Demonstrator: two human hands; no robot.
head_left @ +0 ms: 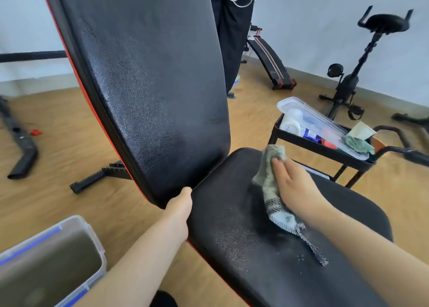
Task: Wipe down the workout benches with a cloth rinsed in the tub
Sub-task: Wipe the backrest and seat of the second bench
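A black padded workout bench fills the middle: its raised backrest tilts up and away, its seat pad lies flat below, speckled with water drops. My right hand presses a wet greenish patterned cloth flat on the seat pad. My left hand grips the seat's left edge near the hinge, fingers hidden under the pad. A clear plastic tub of murky water stands on the floor at the lower left.
A black cart to the right of the bench carries a clear box, a paper cup and another cloth. A sit-up bench and an exercise bike stand behind. A person in black stands behind the backrest. The floor is wood.
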